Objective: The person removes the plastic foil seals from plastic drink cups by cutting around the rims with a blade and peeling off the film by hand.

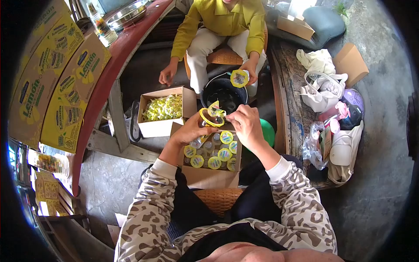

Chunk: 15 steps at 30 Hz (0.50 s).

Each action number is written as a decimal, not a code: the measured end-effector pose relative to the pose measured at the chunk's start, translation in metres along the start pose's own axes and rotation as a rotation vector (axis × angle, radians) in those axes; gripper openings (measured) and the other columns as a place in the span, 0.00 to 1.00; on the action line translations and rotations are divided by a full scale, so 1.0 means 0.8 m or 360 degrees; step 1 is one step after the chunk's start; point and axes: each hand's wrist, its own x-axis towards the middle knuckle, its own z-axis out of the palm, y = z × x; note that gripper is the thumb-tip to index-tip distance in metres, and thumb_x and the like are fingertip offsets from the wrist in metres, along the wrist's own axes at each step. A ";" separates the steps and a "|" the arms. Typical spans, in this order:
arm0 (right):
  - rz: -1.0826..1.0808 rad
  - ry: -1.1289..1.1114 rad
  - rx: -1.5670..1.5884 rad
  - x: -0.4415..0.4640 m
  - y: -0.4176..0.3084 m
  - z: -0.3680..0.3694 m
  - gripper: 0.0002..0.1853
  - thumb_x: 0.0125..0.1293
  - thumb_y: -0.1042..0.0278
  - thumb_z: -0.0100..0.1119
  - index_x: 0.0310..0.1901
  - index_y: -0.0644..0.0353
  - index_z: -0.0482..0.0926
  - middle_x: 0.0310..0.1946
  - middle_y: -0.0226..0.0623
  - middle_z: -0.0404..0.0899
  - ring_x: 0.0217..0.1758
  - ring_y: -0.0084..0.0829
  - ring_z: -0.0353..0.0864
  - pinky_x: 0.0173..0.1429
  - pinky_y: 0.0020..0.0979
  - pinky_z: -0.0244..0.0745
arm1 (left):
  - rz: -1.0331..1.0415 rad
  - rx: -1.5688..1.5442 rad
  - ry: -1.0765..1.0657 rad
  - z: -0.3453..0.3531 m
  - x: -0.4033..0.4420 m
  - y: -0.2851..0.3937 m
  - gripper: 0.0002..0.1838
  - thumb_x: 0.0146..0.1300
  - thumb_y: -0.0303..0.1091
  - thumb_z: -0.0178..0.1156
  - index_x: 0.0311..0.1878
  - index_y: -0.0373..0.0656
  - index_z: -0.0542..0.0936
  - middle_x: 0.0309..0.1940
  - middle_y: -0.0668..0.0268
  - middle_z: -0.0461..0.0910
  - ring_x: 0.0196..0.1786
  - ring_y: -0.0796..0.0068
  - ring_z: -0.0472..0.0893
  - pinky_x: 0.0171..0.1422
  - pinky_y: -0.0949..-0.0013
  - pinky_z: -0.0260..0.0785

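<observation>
My left hand [195, 131] is wrapped around a plastic drink cup [212, 118] with a yellow rim. Its yellow lid film [214, 108] is partly peeled and stands up from the dark opening. Beside the rim, my right hand [245, 125] has its fingertips pinched together; what they hold, if anything, is too small to make out. Below both hands, a cardboard box [209, 180] holds several sealed cups [214, 163] with yellow lids, along with clear ones. A black bucket [220, 90] with dark contents stands just beyond the cup.
Across from me, a person in a yellow shirt [222, 19] holds a yellow-rimmed cup [239, 78] over the bucket. Left stands a box of yellow peeled strips [163, 107]. A green round item [267, 133] is at right, near a bench with bags [325, 89]. Lemon cartons [65, 94] line the left.
</observation>
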 end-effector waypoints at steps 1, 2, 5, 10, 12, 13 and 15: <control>0.0010 0.0014 -0.0002 0.001 -0.002 -0.002 0.09 0.53 0.79 0.68 0.33 0.52 0.83 0.30 0.27 0.72 0.38 0.32 0.75 0.47 0.37 0.65 | -0.0030 -0.0042 0.0019 0.001 0.000 0.005 0.30 0.60 0.34 0.73 0.62 0.40 0.71 0.50 0.68 0.79 0.53 0.77 0.77 0.60 0.69 0.71; -0.0069 0.0026 -0.0073 0.002 -0.004 -0.004 0.08 0.52 0.77 0.68 0.33 0.52 0.83 0.30 0.27 0.72 0.38 0.32 0.75 0.47 0.37 0.65 | 0.0029 -0.0044 0.0028 0.002 -0.002 0.007 0.25 0.63 0.34 0.70 0.61 0.39 0.73 0.46 0.68 0.80 0.49 0.76 0.79 0.57 0.69 0.73; -0.0167 0.0051 -0.0202 0.001 -0.010 -0.002 0.07 0.52 0.74 0.66 0.33 0.53 0.82 0.31 0.28 0.71 0.39 0.31 0.75 0.48 0.37 0.65 | -0.0098 -0.0072 -0.0076 -0.009 -0.003 -0.004 0.27 0.62 0.35 0.66 0.62 0.36 0.71 0.48 0.63 0.80 0.47 0.71 0.82 0.57 0.64 0.76; -0.0294 0.0061 -0.0212 -0.005 -0.015 0.007 0.06 0.52 0.74 0.65 0.34 0.55 0.82 0.32 0.28 0.72 0.39 0.31 0.76 0.48 0.37 0.65 | -0.0152 -0.0180 -0.0075 0.002 -0.011 -0.003 0.29 0.59 0.35 0.65 0.62 0.35 0.72 0.42 0.62 0.78 0.42 0.71 0.81 0.57 0.58 0.79; -0.0300 0.0086 -0.0184 -0.003 -0.016 0.005 0.05 0.53 0.73 0.65 0.33 0.54 0.81 0.31 0.28 0.71 0.39 0.31 0.76 0.48 0.37 0.65 | -0.0205 -0.0196 -0.0079 -0.002 -0.010 -0.004 0.30 0.58 0.36 0.66 0.63 0.35 0.71 0.42 0.62 0.78 0.41 0.71 0.81 0.57 0.59 0.78; -0.0305 0.0084 -0.0183 -0.001 -0.017 0.003 0.05 0.53 0.73 0.65 0.33 0.54 0.81 0.31 0.28 0.71 0.39 0.31 0.76 0.48 0.37 0.65 | -0.0254 -0.0210 -0.0078 -0.004 -0.009 -0.003 0.32 0.57 0.36 0.66 0.63 0.35 0.71 0.42 0.62 0.78 0.40 0.71 0.81 0.57 0.59 0.78; -0.0206 0.0109 -0.0074 0.002 -0.017 0.000 0.05 0.55 0.75 0.66 0.33 0.54 0.82 0.30 0.28 0.69 0.37 0.31 0.74 0.46 0.37 0.65 | -0.0198 -0.0254 -0.0106 -0.004 -0.009 0.000 0.32 0.56 0.36 0.67 0.64 0.36 0.71 0.41 0.62 0.78 0.40 0.71 0.81 0.57 0.60 0.78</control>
